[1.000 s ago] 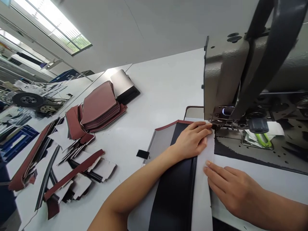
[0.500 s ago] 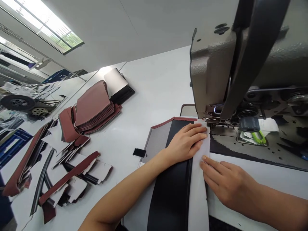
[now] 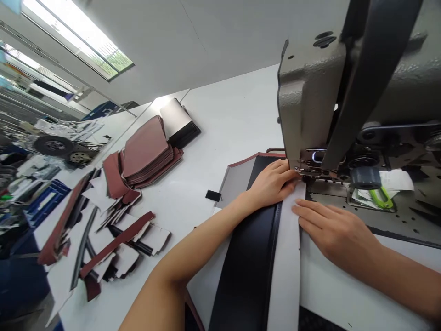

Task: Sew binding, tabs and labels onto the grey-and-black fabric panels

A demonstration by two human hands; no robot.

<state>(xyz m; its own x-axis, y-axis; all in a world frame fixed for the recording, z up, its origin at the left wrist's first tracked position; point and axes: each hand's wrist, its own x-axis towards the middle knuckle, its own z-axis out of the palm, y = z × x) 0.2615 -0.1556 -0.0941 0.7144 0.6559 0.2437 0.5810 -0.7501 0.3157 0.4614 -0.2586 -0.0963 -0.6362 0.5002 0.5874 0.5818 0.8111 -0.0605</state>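
Note:
My left hand (image 3: 274,183) lies flat with outstretched fingers on a black panel (image 3: 250,262) and a white strip (image 3: 285,262), its fingertips close beside the presser foot of the sewing machine (image 3: 305,105). A line of stitching follows the black panel's edge along the strip. My right hand (image 3: 336,230) has its fingers stretched out, the tips pressing on the strip's right edge; its thumb is not clearly visible. Beyond my left hand, a grey lining piece (image 3: 237,177) with dark red edging joins the black panel. The strip's far end is under the machine head.
Stacked dark red panels (image 3: 146,151), a black-and-white stack (image 3: 177,122) and loose offcuts (image 3: 120,243) lie on the left of the white table (image 3: 220,124). A small black tab (image 3: 213,196) is near the lining. Green snips (image 3: 381,198) rest on the machine bed.
The strip and panel have moved forward under the machine, both hands going along with them. The view has shifted slightly left, so the table things appear further right.

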